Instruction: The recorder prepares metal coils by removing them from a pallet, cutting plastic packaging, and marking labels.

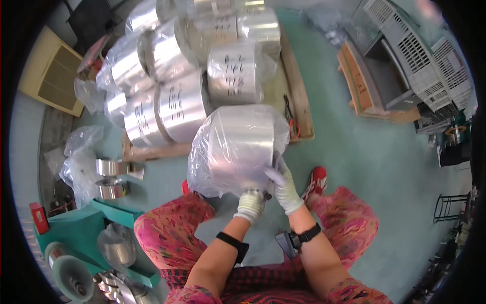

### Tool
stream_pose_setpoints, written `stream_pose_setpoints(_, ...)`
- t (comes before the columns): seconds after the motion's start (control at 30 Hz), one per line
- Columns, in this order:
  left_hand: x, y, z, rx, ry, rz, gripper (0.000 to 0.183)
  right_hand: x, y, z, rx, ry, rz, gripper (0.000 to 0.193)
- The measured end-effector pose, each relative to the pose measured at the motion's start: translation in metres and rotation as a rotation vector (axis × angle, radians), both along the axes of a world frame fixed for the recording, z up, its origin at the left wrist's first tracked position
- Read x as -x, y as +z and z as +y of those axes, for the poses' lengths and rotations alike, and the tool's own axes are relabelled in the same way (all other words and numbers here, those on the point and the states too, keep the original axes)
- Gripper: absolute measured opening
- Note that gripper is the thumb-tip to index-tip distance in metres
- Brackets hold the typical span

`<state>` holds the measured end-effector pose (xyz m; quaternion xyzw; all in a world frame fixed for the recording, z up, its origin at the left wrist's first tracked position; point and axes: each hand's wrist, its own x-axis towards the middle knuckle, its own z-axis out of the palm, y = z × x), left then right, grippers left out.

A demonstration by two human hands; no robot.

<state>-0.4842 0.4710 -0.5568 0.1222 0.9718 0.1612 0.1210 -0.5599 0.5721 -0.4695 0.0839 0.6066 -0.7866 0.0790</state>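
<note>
A large silvery metal foil roll (240,144) lies right in front of me, inside a loose clear plastic bag (200,167). White knitted gloves cover both hands. My left hand (251,203) is closed at the roll's near edge, its fingers partly hidden by the bag. At the near right corner, my right hand (284,190) grips the roll, the thumb blurred across its surface and the other fingers mostly hidden at the side. Behind it stand several similar wrapped rolls, among them a marked roll (234,73), on a wooden pallet (299,96).
Pliers with orange handles (290,117) lie on the pallet's right edge. Narrow metal rolls (110,188) and crumpled plastic (81,157) are on the floor at left, near a teal stand (71,233). A wooden board (357,83) and white plastic crates (405,40) stand at right.
</note>
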Motion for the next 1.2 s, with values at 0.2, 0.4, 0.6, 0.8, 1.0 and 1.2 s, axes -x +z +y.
stream_pose_setpoints(0.2, -0.042, 0.008, 0.004, -0.116, 0.0, -0.404, 0.024, -0.065, -0.052, -0.009, -0.527, -0.124, -0.273, 0.083)
stream_pose_setpoints(0.4, -0.085, -0.021, -0.049, -0.312, -0.038, 0.196, 0.012, -0.111, -0.125, -0.024, -0.789, 0.006, -0.488, 0.093)
stream_pose_setpoints(0.6, -0.052, -0.013, -0.066, -0.506, 0.213, -0.075, 0.019, -0.122, -0.137, -0.009, -0.52, -0.044, -0.392, 0.075)
stream_pose_setpoints(0.8, 0.02, -0.009, -0.126, -0.34, 0.838, 0.309, 0.057, -0.066, -0.083, 0.001, -1.019, 0.106, -0.488, 0.081)
stream_pose_setpoints(1.0, 0.064, -0.059, -0.146, -0.646, 0.828, -0.303, 0.043, 0.02, -0.084, -0.022, -1.16, 0.119, -0.215, 0.09)
stream_pose_setpoints(1.2, 0.038, -0.018, -0.131, -0.084, 0.364, -0.272, 0.025, 0.035, -0.102, -0.007, -1.153, 0.585, -0.205, 0.025)
